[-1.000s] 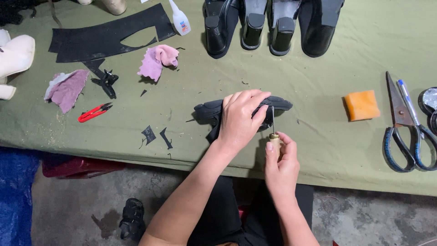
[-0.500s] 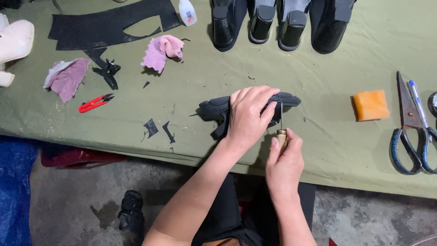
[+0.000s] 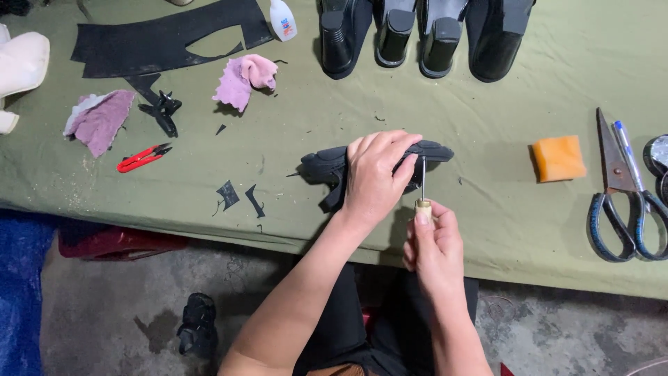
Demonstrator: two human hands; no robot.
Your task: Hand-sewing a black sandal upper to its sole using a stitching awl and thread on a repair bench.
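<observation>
Head view: at the near edge of a green-covered desk (image 3: 174, 202), the left hand (image 3: 376, 174) is clamped over a black shoe (image 3: 327, 166) lying on its side at mid-desk, fingers curled over its top and pinning it down. Just near of it, the right hand (image 3: 433, 244) is closed around the wooden handle of an awl (image 3: 422, 184), whose thin metal shaft points away from the body and meets the shoe's near edge beside the left fingers.

Done well, this step looks to call for a firm downward hold on the shoe, a straight push along the shaft, and left fingertips kept out of the point's line.

Around the work lie black scraps (image 3: 236, 196), red snips (image 3: 141, 158), pink cloths (image 3: 245, 78), a large black sheet (image 3: 167, 42), a glue bottle (image 3: 282, 19), an orange sponge (image 3: 557, 158) and scissors (image 3: 619, 202) with a pen (image 3: 626, 143).

Four black heeled shoes (image 3: 424, 35) at the far edge are cut off by the frame, as is a white object (image 3: 21, 66) at left. The awl's tip is hidden where it meets the shoe, so how deep it sits cannot be told; the left palm covers much of the shoe's middle.
</observation>
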